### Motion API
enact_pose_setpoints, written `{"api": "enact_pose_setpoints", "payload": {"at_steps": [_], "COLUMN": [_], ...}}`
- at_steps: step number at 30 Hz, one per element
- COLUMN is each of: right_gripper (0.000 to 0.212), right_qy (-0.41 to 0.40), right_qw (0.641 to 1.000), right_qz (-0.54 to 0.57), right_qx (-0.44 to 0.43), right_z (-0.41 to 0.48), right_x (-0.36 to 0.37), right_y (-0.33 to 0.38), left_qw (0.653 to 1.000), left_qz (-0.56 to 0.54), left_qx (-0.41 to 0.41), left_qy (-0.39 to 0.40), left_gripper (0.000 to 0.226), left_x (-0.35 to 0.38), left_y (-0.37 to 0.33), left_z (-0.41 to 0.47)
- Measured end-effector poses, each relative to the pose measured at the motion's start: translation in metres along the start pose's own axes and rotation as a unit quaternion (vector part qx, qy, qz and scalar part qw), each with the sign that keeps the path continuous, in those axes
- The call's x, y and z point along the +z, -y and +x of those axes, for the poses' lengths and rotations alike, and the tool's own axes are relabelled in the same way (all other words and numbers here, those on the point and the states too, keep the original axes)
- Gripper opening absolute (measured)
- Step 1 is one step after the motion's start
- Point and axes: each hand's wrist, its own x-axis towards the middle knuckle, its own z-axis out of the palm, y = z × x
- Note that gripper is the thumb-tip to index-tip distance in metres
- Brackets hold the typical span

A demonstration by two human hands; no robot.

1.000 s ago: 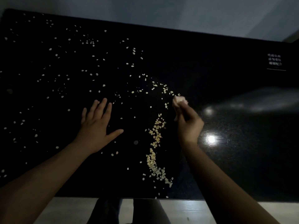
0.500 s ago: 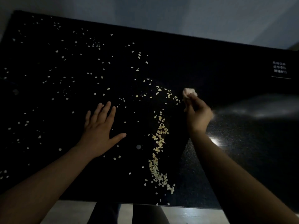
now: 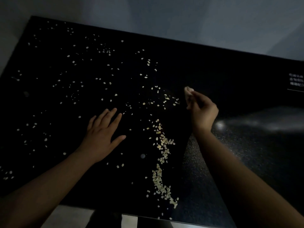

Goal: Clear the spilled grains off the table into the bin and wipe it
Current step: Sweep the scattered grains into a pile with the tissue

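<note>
Pale spilled grains (image 3: 162, 162) lie across the black table (image 3: 213, 66), thickest in a curved line running from the middle down to the near edge. Thinner scatter covers the left half. My left hand (image 3: 102, 137) lies flat on the table with fingers spread, left of the line. My right hand (image 3: 201, 111) grips a small pale wad, cloth or tissue (image 3: 187, 90), at the upper right end of the grain line. No bin is in view.
The table's right part shows a glossy speckled surface with light glare (image 3: 220, 125). A white printed label (image 3: 296, 81) sits at the far right. The near table edge (image 3: 148, 216) has pale floor and my legs below it. A grey wall stands behind.
My right hand with the wad has moved away from me and to the right, beyond the top of the grain line. My left hand has stayed flat in place.
</note>
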Motion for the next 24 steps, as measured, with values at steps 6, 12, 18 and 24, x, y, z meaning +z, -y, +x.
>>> {"api": "enact_pose_setpoints", "payload": {"at_steps": [6, 12, 18, 24], "right_gripper": [0.032, 0.019, 0.026, 0.027], "right_qy": [0.114, 0.138, 0.042, 0.089], "right_qw": [0.993, 0.988, 0.999, 0.995], "right_qz": [-0.012, 0.072, 0.025, 0.015], "right_qx": [-0.009, -0.009, -0.025, -0.028], "right_z": [-0.036, -0.053, 0.013, -0.028], "right_x": [0.031, 0.028, 0.044, 0.074], "right_y": [-0.008, 0.020, 0.019, 0.012], "left_qw": [1.000, 0.999, 0.999, 0.998], "left_qz": [0.030, 0.034, 0.040, 0.053], "left_qx": [0.006, 0.002, 0.006, 0.003], "left_qy": [-0.003, 0.015, 0.004, 0.025], "left_gripper": [0.083, 0.086, 0.089, 0.091], "left_x": [0.000, -0.005, -0.022, -0.024], "left_y": [0.010, 0.021, 0.038, 0.058], "left_z": [0.001, 0.010, 0.033, 0.047]}}
